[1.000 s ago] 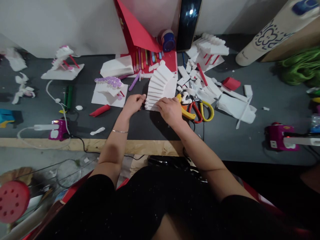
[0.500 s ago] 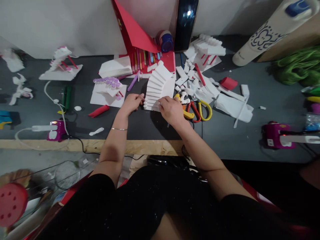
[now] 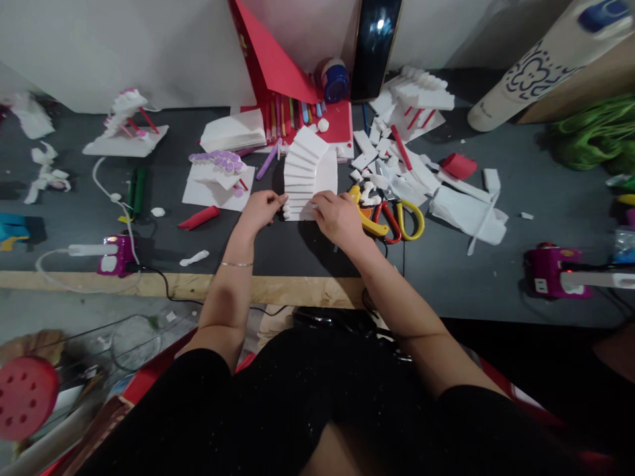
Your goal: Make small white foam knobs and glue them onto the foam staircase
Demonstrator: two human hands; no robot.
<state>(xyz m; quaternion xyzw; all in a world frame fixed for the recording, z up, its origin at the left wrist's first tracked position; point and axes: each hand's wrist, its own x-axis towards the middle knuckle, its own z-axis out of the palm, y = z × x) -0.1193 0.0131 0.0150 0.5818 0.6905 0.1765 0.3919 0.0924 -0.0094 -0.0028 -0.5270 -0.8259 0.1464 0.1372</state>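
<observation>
A white curved stair-like model (image 3: 300, 173) with fanned steps lies on the dark table between my hands, small white balls along its lower left edge. My left hand (image 3: 262, 210) touches that edge near the balls, thumb and forefinger together; whatever is between them is too small to make out. My right hand (image 3: 337, 215) rests on the model's lower right part with bent fingers, their tips partly hidden. Left of my left hand sits a white card with a purple-trimmed piece (image 3: 218, 162). Scissors with a yellow handle (image 3: 413, 220) and red handles lie right of my right hand.
White scraps (image 3: 370, 151) and a white folded sheet (image 3: 466, 215) lie to the right. Behind are a red card (image 3: 278, 56), a blue-lidded jar (image 3: 335, 80), a phone (image 3: 376, 53) and a white bottle (image 3: 528, 69). Purple power blocks (image 3: 553, 271) stand near both front sides.
The stair-like model has turned slightly, its far end swinging left. A white ball near the red card now shows apart from it. Both hands stay at its lower edges.
</observation>
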